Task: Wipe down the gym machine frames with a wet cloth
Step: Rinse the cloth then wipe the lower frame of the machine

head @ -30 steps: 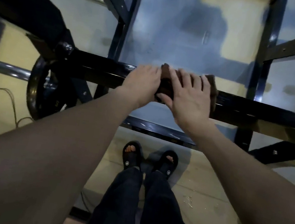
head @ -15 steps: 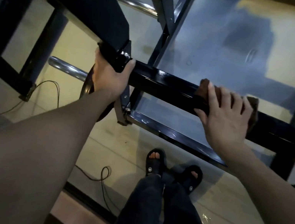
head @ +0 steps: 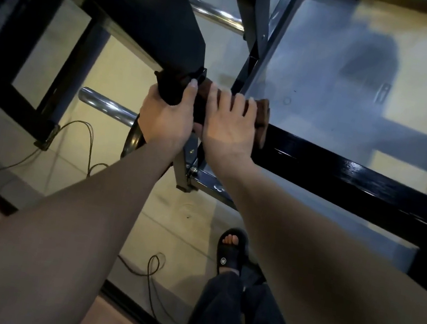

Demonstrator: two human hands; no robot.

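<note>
Brown cloth was draped over the black frame bar and was pressed flat under the right hand, whose fingers were laid straight across it, only the cloth's far end showing past the fingertips. Just beside that hand, touching it at the thumb side, the left hand was wrapped around the dark joint where the bar met a wide slanted black beam, thumb curled over the top. Beyond the hands, glossy floor panels were framed by further black tubing. Below the left wrist a chrome rod was seen, with loose cables on the floor, and nearer the body a black sandal was visible.
</note>
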